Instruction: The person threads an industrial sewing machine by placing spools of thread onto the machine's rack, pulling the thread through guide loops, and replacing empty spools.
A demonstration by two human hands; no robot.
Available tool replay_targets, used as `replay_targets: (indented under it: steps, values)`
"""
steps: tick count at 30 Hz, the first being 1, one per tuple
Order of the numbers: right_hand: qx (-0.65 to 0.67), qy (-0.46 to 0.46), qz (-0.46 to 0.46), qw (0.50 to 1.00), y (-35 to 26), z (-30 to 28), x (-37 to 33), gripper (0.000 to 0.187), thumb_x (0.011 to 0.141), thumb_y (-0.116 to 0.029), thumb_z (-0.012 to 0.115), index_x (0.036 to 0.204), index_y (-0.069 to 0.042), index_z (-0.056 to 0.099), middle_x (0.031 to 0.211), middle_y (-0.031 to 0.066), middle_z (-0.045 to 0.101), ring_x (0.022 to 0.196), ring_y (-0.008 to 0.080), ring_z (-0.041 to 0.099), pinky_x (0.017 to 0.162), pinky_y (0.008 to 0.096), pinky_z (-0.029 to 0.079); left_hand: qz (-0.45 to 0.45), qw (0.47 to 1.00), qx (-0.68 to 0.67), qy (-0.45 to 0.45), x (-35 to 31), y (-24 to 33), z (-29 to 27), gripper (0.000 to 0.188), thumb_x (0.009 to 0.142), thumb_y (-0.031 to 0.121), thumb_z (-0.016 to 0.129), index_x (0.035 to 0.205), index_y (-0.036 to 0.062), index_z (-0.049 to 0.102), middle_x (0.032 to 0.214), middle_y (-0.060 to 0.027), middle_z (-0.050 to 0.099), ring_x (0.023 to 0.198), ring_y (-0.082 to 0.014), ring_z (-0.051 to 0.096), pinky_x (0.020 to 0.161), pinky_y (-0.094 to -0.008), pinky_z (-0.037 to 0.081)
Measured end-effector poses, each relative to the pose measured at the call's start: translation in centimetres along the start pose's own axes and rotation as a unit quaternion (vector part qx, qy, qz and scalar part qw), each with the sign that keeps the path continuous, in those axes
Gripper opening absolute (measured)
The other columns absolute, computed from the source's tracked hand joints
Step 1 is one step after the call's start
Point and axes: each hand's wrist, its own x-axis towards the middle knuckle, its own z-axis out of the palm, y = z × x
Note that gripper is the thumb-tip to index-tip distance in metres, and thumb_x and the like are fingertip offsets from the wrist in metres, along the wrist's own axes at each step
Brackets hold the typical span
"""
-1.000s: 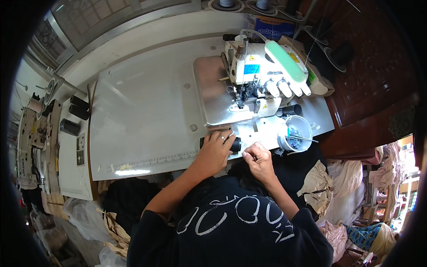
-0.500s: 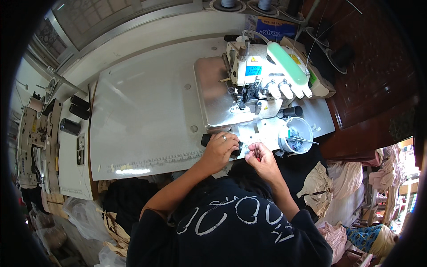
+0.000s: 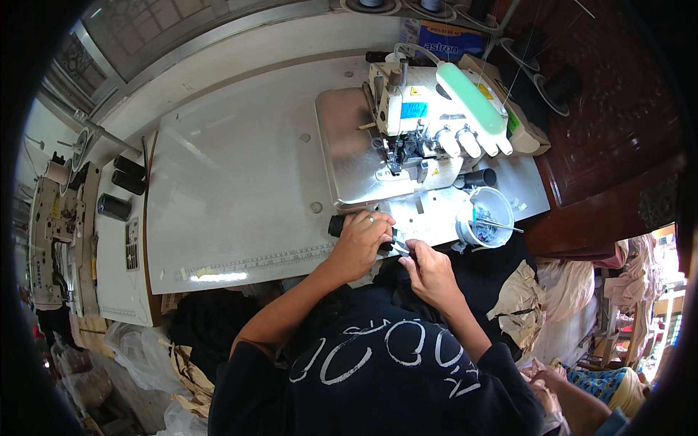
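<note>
"Gripping the black spool (image 3: 336, 226) was the function of which hand?"

"The left hand (image 3: 361, 247). Its fingers were curled over the spool, which lay sideways at the near edge of the bench (image 3: 233, 189), presumably to prevent rolling and leave the right end accessible. Whether the spool rested on the surface or was slightly raised could not be determined."

"State of the right hand (image 3: 430, 269)?"

"Thumb and forefinger were pinched together on a small pale-tipped tool (image 3: 399, 248), its tip at the spool's right end. The tool's kind could not be identified. The short grip probably served fine control."

"Position of the clear cup (image 3: 465, 227)?"

"Right of both hands, likely for easy reach. A slim rod (image 3: 512, 229) leaned in it, above dark scraps (image 3: 488, 234)."

"State the quantities."

"Hands: two. Spool in hand: one. Tool: one. Cup: one. Rod: one. Sewing machine (image 3: 394, 115) on this bench: one, fitted with four white knobs (image 3: 467, 142). Dark cylinder (image 3: 480, 178) beside the machine: one. Dark spools (image 3: 114, 207) on the side bench (image 3: 109, 291) at left: three."
</note>
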Motion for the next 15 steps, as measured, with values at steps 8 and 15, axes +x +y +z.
replay_targets:
  steps: [8,15]
  values:
    - [-0.048,-0.007,-0.029,0.998,0.1,0.4,0.6,0.018,0.076,-0.012,0.057,0.09,-0.001,0.051,0.076,0.0186,0.058,0.063,0.0347,0.057,0.056,0.0415,0.044,0.0,1.0,0.004,-0.002,-0.1,-0.1,0.2,0.004,0.08,0.007,0.049,0.081,0.0043,0.051,0.101,-0.0054,0.056,0.095,-0.0239,0.049,0.084,-0.0345,0.03]
    - [0.053,0.075,0.059,0.994,2.3,-0.1,-0.9,0.021,0.075,-0.012,0.06,0.09,0.002,0.053,0.069,0.0152,0.057,0.056,0.0245,0.056,0.054,0.0327,0.044,0.025,0.999,0.006,-0.029,-0.9,0.5,-2.0,0.028,0.073,0.01,0.059,0.098,0.0059,0.049,0.104,-0.0093,0.054,0.101,-0.0246,0.047,0.087,-0.0367,0.032]
